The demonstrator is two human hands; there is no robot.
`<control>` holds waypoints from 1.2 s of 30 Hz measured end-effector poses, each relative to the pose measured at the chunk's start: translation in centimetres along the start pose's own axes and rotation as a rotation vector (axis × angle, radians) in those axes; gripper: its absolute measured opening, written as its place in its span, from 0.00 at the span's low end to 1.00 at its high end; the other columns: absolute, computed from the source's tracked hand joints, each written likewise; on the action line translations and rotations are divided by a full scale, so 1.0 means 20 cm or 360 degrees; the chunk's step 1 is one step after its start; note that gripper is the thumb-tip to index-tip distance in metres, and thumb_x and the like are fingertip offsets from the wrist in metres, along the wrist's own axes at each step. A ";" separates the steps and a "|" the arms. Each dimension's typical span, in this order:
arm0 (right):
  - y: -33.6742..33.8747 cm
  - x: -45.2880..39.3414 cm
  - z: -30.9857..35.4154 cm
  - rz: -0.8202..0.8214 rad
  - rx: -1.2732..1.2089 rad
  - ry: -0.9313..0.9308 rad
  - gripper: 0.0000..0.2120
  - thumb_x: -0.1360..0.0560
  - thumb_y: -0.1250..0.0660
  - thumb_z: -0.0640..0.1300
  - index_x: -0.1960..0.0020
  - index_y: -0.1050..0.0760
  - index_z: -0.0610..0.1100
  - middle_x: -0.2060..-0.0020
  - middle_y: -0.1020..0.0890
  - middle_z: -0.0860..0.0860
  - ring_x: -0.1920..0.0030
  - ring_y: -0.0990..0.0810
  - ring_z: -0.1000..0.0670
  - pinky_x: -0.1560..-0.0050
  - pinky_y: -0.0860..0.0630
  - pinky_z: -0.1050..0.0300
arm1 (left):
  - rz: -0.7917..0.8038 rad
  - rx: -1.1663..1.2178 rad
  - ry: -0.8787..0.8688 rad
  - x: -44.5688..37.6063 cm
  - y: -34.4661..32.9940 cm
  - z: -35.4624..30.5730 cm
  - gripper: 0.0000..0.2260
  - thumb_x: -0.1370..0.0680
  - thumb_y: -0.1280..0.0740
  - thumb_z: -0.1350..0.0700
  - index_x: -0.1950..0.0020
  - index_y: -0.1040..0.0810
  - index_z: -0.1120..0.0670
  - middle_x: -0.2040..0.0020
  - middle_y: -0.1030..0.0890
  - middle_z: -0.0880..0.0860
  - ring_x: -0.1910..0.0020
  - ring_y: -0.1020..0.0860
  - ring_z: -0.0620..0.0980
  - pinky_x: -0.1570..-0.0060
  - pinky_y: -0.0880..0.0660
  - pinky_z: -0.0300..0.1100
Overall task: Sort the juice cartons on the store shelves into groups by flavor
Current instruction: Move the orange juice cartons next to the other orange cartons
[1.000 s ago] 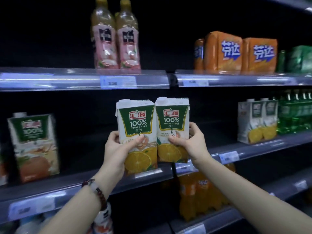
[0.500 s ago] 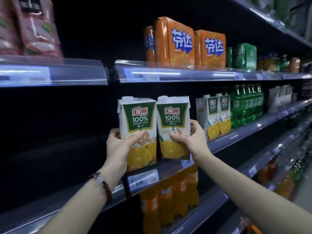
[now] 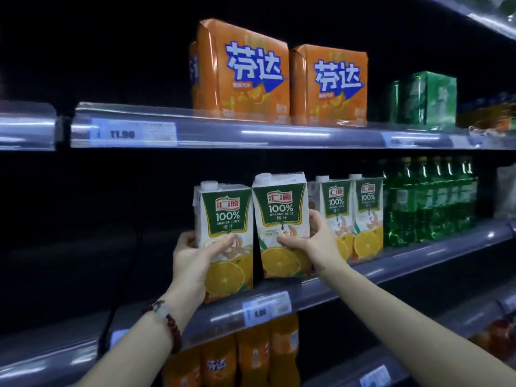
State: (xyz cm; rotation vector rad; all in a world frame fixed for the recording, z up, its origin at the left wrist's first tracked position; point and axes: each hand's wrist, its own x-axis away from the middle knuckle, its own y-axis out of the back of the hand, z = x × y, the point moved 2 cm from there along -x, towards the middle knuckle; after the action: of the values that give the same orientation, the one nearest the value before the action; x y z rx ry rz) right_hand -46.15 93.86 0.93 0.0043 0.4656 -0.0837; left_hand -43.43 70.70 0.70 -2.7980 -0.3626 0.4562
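I hold two orange juice cartons side by side over the middle shelf (image 3: 418,261). My left hand (image 3: 195,258) grips the left carton (image 3: 226,219) around its lower half. My right hand (image 3: 307,238) grips the right carton (image 3: 280,213), thumb on its front. Both are white and green with orange slices printed at the bottom. Just to the right, two more orange juice cartons (image 3: 351,213) stand upright on the same shelf, the nearer one partly hidden behind my right hand. The held right carton is close beside them.
Green soda bottles (image 3: 430,202) stand right of the shelved cartons. On the shelf above sit two orange soda packs (image 3: 279,74) and a green pack (image 3: 427,99). Orange soda bottles (image 3: 251,356) fill the shelf below. The middle shelf to the left is dark.
My view and both hands have moved right along the shelf. The two held cartons now sit close to the two shelved orange juice cartons. The peach carton and pink bottles have left the view.
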 end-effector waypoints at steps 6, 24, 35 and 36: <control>0.02 -0.12 -0.08 0.0192 -0.0218 -0.0113 0.40 0.43 0.17 0.41 0.36 0.30 0.50 0.45 0.16 0.46 0.47 0.15 0.43 0.46 0.18 0.41 | -0.0116 -0.0038 0.0056 -0.04 -0.01 0.04 0.25 0.38 0.20 0.60 0.45 0.24 0.57 0.52 0.15 0.60 0.56 0.15 0.58 0.56 0.18 0.54; -0.03 -0.08 -0.09 0.0154 -0.0155 -0.0141 0.33 0.27 0.29 0.51 0.26 0.37 0.46 0.46 0.20 0.57 0.48 0.18 0.59 0.40 0.26 0.57 | -0.0050 0.0024 -0.0003 -0.05 -0.04 0.08 0.24 0.41 0.22 0.52 0.47 0.21 0.54 0.57 0.13 0.57 0.60 0.14 0.57 0.64 0.19 0.47; 0.02 -0.04 -0.06 0.0079 -0.0053 -0.0147 0.36 0.22 0.34 0.51 0.21 0.48 0.43 0.22 0.40 0.49 0.24 0.39 0.47 0.26 0.40 0.44 | 0.0056 0.0144 -0.0001 -0.06 -0.11 0.14 0.21 0.41 0.22 0.55 0.49 0.19 0.54 0.59 0.13 0.58 0.63 0.14 0.58 0.71 0.19 0.45; 0.02 -0.04 -0.05 0.0074 -0.0066 -0.0147 0.35 0.22 0.35 0.50 0.21 0.47 0.43 0.23 0.39 0.49 0.25 0.38 0.47 0.27 0.40 0.45 | 0.0057 0.0155 -0.0005 -0.06 -0.11 0.14 0.21 0.41 0.22 0.56 0.49 0.19 0.54 0.60 0.13 0.58 0.63 0.14 0.57 0.72 0.19 0.44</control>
State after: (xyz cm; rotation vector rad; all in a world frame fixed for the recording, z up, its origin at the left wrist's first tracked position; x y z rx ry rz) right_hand -47.25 94.40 0.31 -0.0289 0.3749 -0.0282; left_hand -45.93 73.14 -0.77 -2.7134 -0.2838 0.4729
